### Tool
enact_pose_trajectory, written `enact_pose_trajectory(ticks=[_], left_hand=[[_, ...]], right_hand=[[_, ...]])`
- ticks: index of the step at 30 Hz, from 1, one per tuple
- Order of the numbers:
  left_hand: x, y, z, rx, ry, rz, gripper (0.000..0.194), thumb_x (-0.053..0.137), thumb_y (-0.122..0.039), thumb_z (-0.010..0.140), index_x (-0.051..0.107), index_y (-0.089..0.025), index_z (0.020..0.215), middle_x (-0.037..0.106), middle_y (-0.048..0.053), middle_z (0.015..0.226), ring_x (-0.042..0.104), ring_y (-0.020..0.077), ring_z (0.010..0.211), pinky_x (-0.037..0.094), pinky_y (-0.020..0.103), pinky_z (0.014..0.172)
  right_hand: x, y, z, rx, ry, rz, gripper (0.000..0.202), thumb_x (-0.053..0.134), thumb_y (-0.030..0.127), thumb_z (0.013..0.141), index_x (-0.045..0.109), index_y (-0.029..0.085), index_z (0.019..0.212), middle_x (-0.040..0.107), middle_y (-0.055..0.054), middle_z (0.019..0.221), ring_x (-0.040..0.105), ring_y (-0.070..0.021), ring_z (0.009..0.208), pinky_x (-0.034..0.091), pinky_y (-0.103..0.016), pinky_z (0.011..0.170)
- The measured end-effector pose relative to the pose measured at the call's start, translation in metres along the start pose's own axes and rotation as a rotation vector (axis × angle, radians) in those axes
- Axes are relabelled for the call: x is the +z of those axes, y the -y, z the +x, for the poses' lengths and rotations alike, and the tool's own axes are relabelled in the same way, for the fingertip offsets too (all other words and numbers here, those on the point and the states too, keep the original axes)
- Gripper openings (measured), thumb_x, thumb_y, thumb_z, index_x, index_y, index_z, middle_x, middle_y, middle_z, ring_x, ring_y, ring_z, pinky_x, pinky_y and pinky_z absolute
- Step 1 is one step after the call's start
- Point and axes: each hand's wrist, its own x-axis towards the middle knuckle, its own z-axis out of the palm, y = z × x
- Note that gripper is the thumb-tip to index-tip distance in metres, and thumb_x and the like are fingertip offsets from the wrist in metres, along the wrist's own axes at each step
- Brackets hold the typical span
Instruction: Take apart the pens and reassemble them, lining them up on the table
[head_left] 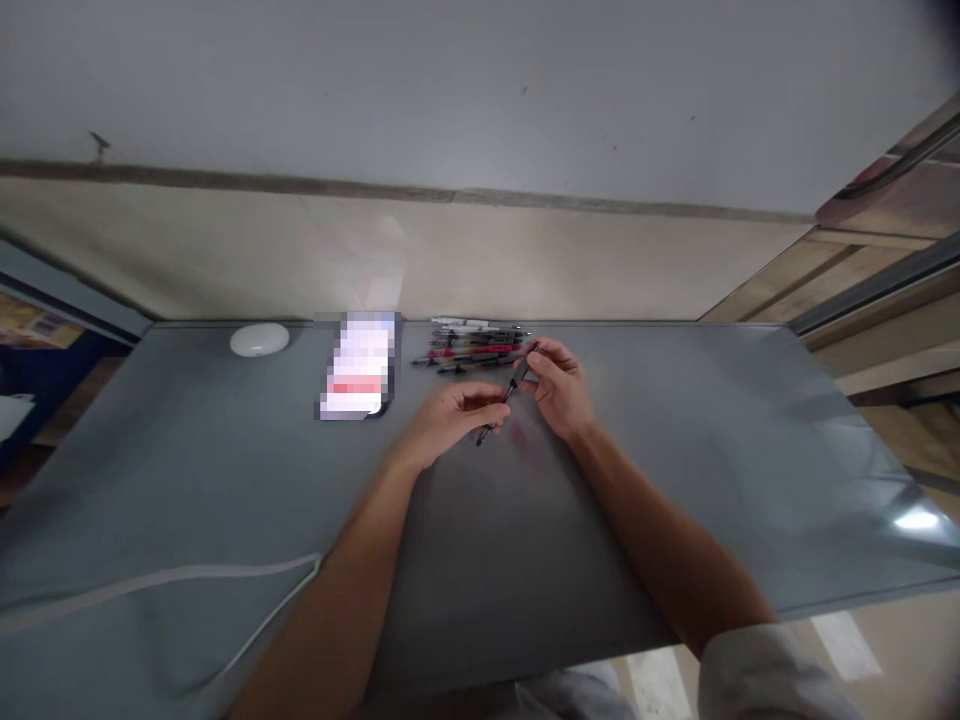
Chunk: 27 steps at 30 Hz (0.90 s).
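Observation:
A dark pen [512,384] is held at a slant above the grey table, between both hands. My left hand [457,418] pinches its lower part between thumb and fingers, and the pen's end sticks out below. My right hand [559,385] grips the upper end, which has a dark cap or barrel section; whether that is a separate piece I cannot tell. Just behind my hands lies a loose row of several pens [472,345], mostly black, one red and one white at the back. Their right ends are partly hidden by my right hand.
Left of the pens lies a phone [358,365] with a lit, blurred screen. Farther left sits a white rounded case [259,340]. A white cable [172,575] crosses the table [720,430] at front left. A pale wall [525,260] rises along the back edge.

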Motion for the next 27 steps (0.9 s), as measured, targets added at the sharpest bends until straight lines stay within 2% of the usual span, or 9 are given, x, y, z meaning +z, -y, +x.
enact_pose_trajectory(ticks=[4, 9, 14, 18, 22, 25, 27], left_hand=[[0.001, -0.003, -0.002, 0.008, 0.047, 0.011, 0.025, 0.066, -0.037, 0.082, 0.070, -0.016, 0.096, 0.069, 0.003, 0.080, 0.063, 0.0141, 0.073, 0.049, 0.028, 0.072], [0.003, -0.008, -0.005, -0.028, 0.092, -0.064, 0.026, 0.060, -0.036, 0.087, 0.070, -0.015, 0.098, 0.071, 0.008, 0.093, 0.064, 0.0145, 0.077, 0.049, 0.029, 0.076], [0.003, -0.005, -0.002, -0.009, 0.001, -0.050, 0.029, 0.065, -0.037, 0.083, 0.069, -0.017, 0.104, 0.071, 0.006, 0.092, 0.064, 0.0143, 0.075, 0.049, 0.029, 0.074], [0.003, 0.000, 0.001, 0.053, -0.055, 0.052, 0.026, 0.067, -0.037, 0.081, 0.070, -0.017, 0.096, 0.067, 0.002, 0.077, 0.061, 0.0131, 0.069, 0.048, 0.028, 0.071], [0.004, 0.003, 0.003, 0.086, -0.103, 0.106, 0.026, 0.066, -0.038, 0.081, 0.070, -0.017, 0.097, 0.066, 0.001, 0.078, 0.060, 0.0124, 0.068, 0.048, 0.026, 0.070], [0.005, 0.003, 0.003, 0.085, -0.118, 0.115, 0.028, 0.067, -0.038, 0.081, 0.070, -0.017, 0.099, 0.067, 0.002, 0.078, 0.061, 0.0129, 0.069, 0.047, 0.026, 0.070], [0.005, 0.002, 0.002, 0.065, -0.088, 0.088, 0.028, 0.066, -0.039, 0.081, 0.069, -0.017, 0.098, 0.067, 0.002, 0.079, 0.062, 0.0134, 0.070, 0.048, 0.027, 0.070]], right_hand=[[0.000, 0.001, -0.002, 0.025, 0.053, 0.007, 0.017, 0.075, 0.023, 0.067, 0.068, 0.027, 0.083, 0.068, 0.005, 0.085, 0.065, -0.0120, 0.074, 0.055, -0.024, 0.058], [-0.002, 0.003, -0.003, 0.049, 0.110, 0.050, 0.015, 0.071, 0.025, 0.071, 0.068, 0.026, 0.086, 0.067, 0.004, 0.087, 0.066, -0.0125, 0.077, 0.054, -0.022, 0.055], [-0.002, 0.002, -0.001, 0.008, 0.071, 0.054, 0.015, 0.071, 0.024, 0.071, 0.066, 0.028, 0.085, 0.067, 0.005, 0.089, 0.065, -0.0116, 0.078, 0.055, -0.023, 0.058], [-0.001, 0.000, 0.000, -0.016, 0.038, 0.038, 0.016, 0.073, 0.023, 0.069, 0.065, 0.027, 0.082, 0.065, 0.005, 0.089, 0.064, -0.0111, 0.078, 0.055, -0.022, 0.058], [0.001, -0.001, 0.000, -0.028, 0.013, 0.002, 0.023, 0.077, 0.022, 0.066, 0.064, 0.027, 0.084, 0.063, 0.005, 0.090, 0.063, -0.0102, 0.077, 0.055, -0.021, 0.058], [0.001, -0.002, 0.000, -0.047, 0.005, -0.007, 0.026, 0.079, 0.018, 0.063, 0.065, 0.027, 0.083, 0.062, 0.006, 0.089, 0.061, -0.0082, 0.074, 0.055, -0.020, 0.057], [0.001, -0.002, -0.001, -0.055, 0.002, -0.005, 0.026, 0.078, 0.016, 0.063, 0.066, 0.027, 0.083, 0.062, 0.007, 0.087, 0.061, -0.0074, 0.072, 0.056, -0.019, 0.056]])
